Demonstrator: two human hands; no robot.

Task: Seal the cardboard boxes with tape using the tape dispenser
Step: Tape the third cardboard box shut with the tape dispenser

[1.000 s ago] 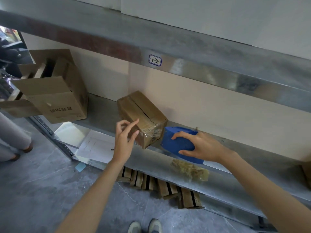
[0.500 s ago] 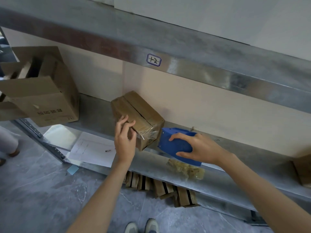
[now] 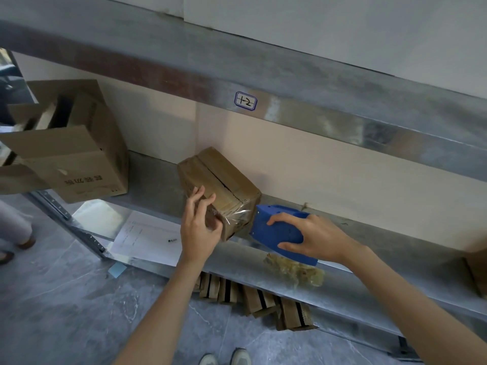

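A small brown cardboard box (image 3: 221,180) lies tilted on the metal shelf (image 3: 369,264), its top seam running away from me. Clear tape wraps over its near end. My left hand (image 3: 200,227) presses on the box's near left corner, thumb and fingers on the tape. My right hand (image 3: 313,235) grips the blue tape dispenser (image 3: 279,230), whose front edge sits close against the box's near right end. Whether tape still joins dispenser and box is unclear.
A larger open cardboard box (image 3: 76,154) stands at the shelf's left end. A white paper sheet (image 3: 147,235) lies on the shelf front. A crumpled tape wad (image 3: 295,270) lies under the dispenser. Several flat cartons (image 3: 253,296) rest on the floor below. Another person's legs (image 3: 13,227) stand far left.
My left hand moved from hovering beside the box to pressing on its near corner. The right hand and dispenser stayed almost still by the box.
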